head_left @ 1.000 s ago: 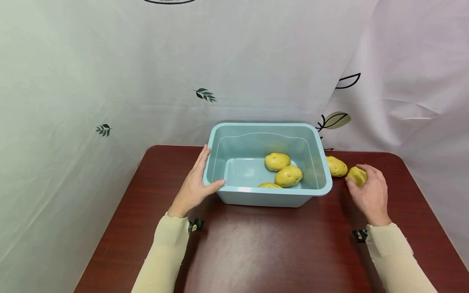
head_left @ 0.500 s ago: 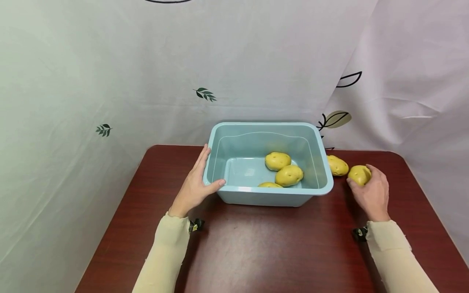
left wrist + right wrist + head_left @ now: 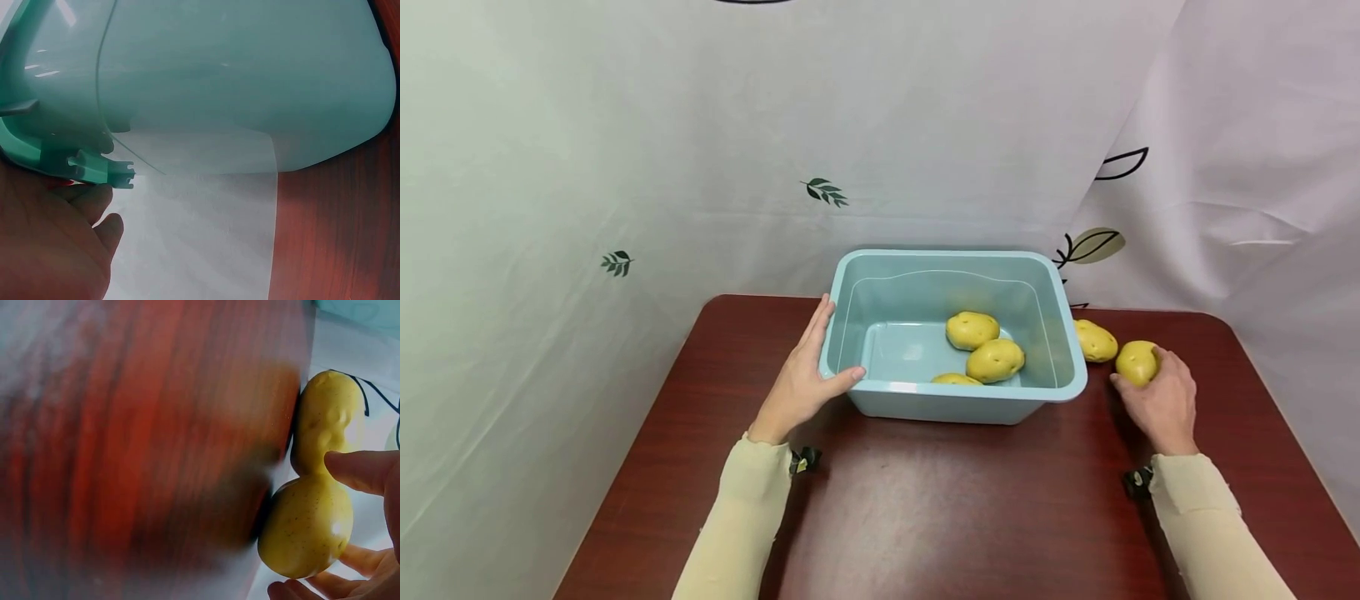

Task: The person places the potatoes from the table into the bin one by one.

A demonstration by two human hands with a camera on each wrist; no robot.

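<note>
My left hand rests on the left end of a light blue plastic tub, its fingers along the outside and its thumb over the front rim. In the left wrist view, the tub wall fills much of the picture. Three yellow potatoes lie inside, one a potato at the centre right. Right of the tub, my right hand lies around the near right side of a potato with thumb and fingers spread. In the right wrist view, this potato meets another potato beside the tub.
The tub stands near the back of a dark red-brown wooden table. Behind the table hangs a pale cloth with leaf prints. The outer potato lies close to the tub's right wall.
My right fingers have drawn back from over the potato's far side to its right, leaving more of it visible. That potato has turned slightly. My left hand has stayed at the tub.
</note>
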